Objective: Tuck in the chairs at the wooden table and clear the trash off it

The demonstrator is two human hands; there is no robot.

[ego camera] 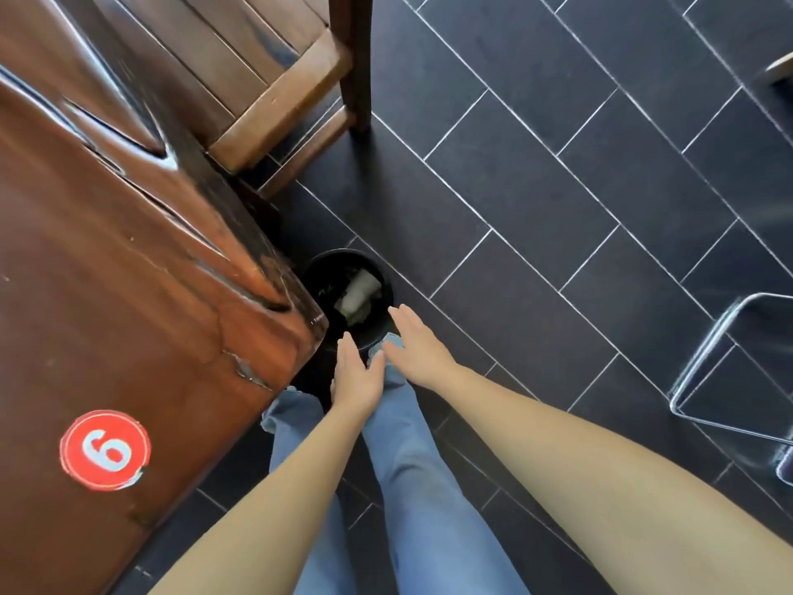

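Our left hand [356, 375] and right hand [416, 350] hang flat-fingered, holding nothing, above the black bin [322, 274] with crumpled trash [358, 294] inside; the chair [274, 79] looks tucked against the table [107, 251].

Black bin [330, 277] partly behind table [128, 251] corner, left hand [354, 375] and right hand [418, 350]; chair [274, 79] top beyond upper edge.
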